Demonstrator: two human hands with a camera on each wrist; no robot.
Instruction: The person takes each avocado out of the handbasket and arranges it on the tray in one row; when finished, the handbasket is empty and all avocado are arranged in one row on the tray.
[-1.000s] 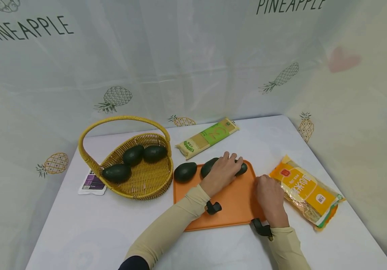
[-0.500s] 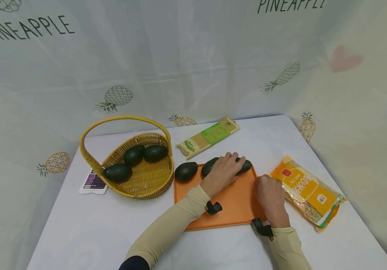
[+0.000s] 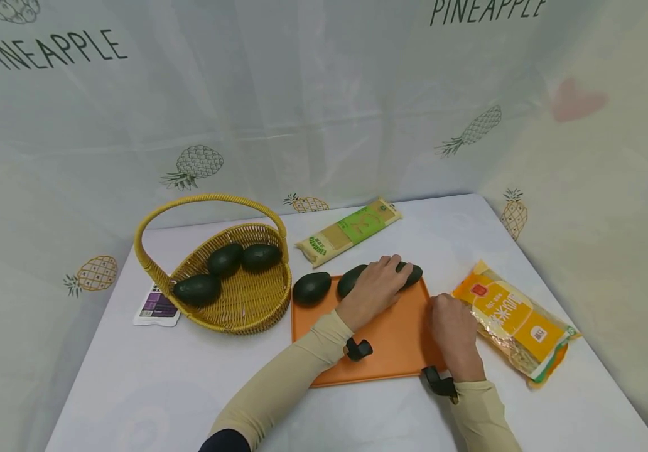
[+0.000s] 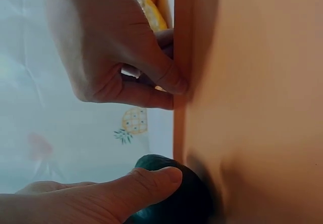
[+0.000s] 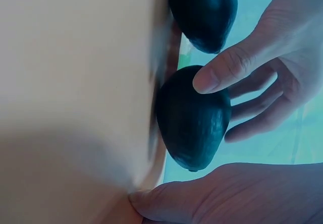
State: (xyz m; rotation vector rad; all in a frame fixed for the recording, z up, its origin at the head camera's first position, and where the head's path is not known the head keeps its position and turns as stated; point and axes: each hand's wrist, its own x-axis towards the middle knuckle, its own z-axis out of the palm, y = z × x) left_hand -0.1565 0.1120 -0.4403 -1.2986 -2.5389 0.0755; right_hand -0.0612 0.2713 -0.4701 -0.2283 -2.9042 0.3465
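An orange tray (image 3: 386, 361) lies on the white table. My left hand (image 3: 372, 290) reaches over its far edge and holds a dark green avocado (image 3: 413, 275) at the far right corner. In the right wrist view the left thumb lies on that avocado (image 5: 192, 125), with the other fingers behind it. My right hand (image 3: 453, 329) pinches the tray's right rim between thumb and fingers, as the left wrist view also shows. Two more avocados stay along the far edge: one (image 3: 311, 289) at the left corner, another (image 3: 351, 280) partly covered by my left hand.
Left of the tray stands a yellow wicker basket (image 3: 245, 314) with a tall handle and several avocados inside. A purple and white packet (image 3: 156, 307) is partly under it. Behind the tray lies a green noodle packet (image 3: 349, 231); to the right, a yellow bag of grain (image 3: 513, 320).
The avocado under my left hand has shifted slightly to the right, toward the tray's far right corner. My right hand stays on the rim.
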